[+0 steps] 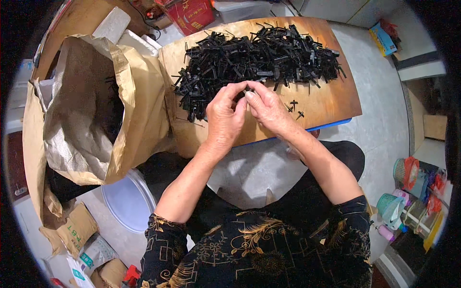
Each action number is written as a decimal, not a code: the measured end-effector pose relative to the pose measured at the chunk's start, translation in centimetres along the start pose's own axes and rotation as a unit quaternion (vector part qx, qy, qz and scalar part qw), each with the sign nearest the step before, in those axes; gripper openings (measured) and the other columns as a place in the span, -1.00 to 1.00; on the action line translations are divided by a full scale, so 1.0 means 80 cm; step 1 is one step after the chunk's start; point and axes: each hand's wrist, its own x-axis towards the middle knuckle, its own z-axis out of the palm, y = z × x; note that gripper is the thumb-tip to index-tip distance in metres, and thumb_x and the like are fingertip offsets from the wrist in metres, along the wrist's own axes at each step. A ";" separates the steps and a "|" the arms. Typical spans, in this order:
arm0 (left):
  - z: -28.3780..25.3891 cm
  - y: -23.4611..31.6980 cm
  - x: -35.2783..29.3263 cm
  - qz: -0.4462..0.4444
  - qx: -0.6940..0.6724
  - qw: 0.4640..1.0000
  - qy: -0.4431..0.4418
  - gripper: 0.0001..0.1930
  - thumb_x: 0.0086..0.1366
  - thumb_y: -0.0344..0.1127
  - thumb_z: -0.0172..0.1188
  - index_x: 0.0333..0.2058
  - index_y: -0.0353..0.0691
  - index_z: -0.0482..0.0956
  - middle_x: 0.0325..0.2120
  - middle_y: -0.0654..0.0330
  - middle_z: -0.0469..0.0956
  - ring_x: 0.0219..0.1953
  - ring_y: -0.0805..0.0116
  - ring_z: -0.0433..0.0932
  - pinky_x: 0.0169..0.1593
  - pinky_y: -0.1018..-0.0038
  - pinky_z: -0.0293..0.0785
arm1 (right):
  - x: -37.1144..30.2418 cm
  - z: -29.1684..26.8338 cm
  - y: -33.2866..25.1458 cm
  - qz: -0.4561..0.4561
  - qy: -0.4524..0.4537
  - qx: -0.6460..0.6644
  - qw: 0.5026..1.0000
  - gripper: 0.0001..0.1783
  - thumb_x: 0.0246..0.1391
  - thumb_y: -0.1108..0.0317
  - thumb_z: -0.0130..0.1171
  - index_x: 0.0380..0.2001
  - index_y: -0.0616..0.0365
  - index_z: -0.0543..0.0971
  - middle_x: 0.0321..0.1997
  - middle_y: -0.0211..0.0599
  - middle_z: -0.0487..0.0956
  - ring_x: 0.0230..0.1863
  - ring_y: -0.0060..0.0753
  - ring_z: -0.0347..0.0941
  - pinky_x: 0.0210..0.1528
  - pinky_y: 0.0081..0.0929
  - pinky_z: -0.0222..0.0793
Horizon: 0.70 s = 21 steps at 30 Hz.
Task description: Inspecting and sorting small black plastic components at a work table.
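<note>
My left hand (225,114) and my right hand (270,106) meet over the near edge of a wooden board (331,103). Both are closed, fingertips pinched together around a small black plastic piece (248,89). The fingers cover most of it, so its full shape is hidden. Just beyond my hands spreads a big heap of black plastic parts (259,55), thin and branching. A few loose black parts (294,104) lie on the wood to the right of my right hand.
A large open paper sack (144,96) with a pale lining stands left of the board, black parts inside. Below it is a round whitish lid or tub (128,201). A red box (189,17) sits behind; baskets and bags (391,209) are at the right.
</note>
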 end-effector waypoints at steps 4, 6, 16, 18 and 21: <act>0.006 -0.011 0.002 0.011 0.041 0.999 0.016 -0.72 0.02 -0.60 0.12 -0.24 -0.22 0.51 -0.46 0.18 0.49 -0.53 0.44 0.47 -0.46 0.58 0.41 | 0.010 0.005 0.014 0.014 0.018 -0.008 1.000 -0.64 0.21 0.24 -0.14 0.03 0.11 0.32 -0.68 -0.64 0.22 -0.69 -0.79 0.07 -0.70 -0.74 0.01; 0.003 -0.010 0.004 -0.009 0.027 1.000 0.011 -0.75 0.05 -0.57 0.11 -0.23 -0.22 0.49 -0.49 0.19 0.49 -0.53 0.49 0.47 -0.45 0.59 0.42 | 0.016 0.000 0.012 0.006 -0.003 -0.004 1.000 -0.65 0.21 0.23 -0.14 0.02 0.10 0.33 -0.68 -0.64 0.23 -0.69 -0.79 0.08 -0.70 -0.74 0.01; -0.037 0.018 0.019 -0.210 -0.332 0.916 -0.079 -0.65 0.20 -0.43 0.06 -0.04 -0.25 0.23 -0.42 0.12 0.55 -0.53 0.54 0.51 -0.64 0.74 0.27 | 0.006 -0.031 -0.001 -0.072 -0.036 -0.048 0.996 -0.77 0.17 0.29 -0.05 -0.18 0.20 0.39 -0.50 -0.49 0.44 -0.60 -0.79 0.22 -0.58 -0.75 0.15; -0.041 0.017 0.016 -0.237 -0.389 0.886 -0.087 -0.65 0.20 -0.41 0.07 -0.04 -0.24 0.25 -0.43 0.13 0.53 -0.53 0.51 0.51 -0.65 0.73 0.28 | -0.003 -0.034 -0.013 -0.058 -0.056 -0.044 0.996 -0.79 0.17 0.29 -0.05 -0.22 0.19 0.39 -0.48 -0.47 0.46 -0.62 -0.79 0.23 -0.59 -0.77 0.16; -0.043 0.015 0.013 -0.254 -0.406 0.872 -0.102 -0.65 0.19 -0.42 0.08 -0.04 -0.26 0.28 -0.46 0.17 0.50 -0.53 0.50 0.52 -0.65 0.73 0.28 | -0.014 -0.038 -0.021 -0.041 -0.083 0.050 0.994 -0.83 0.17 0.30 -0.05 -0.25 0.15 0.39 -0.47 -0.43 0.49 -0.68 -0.79 0.23 -0.67 -0.82 0.13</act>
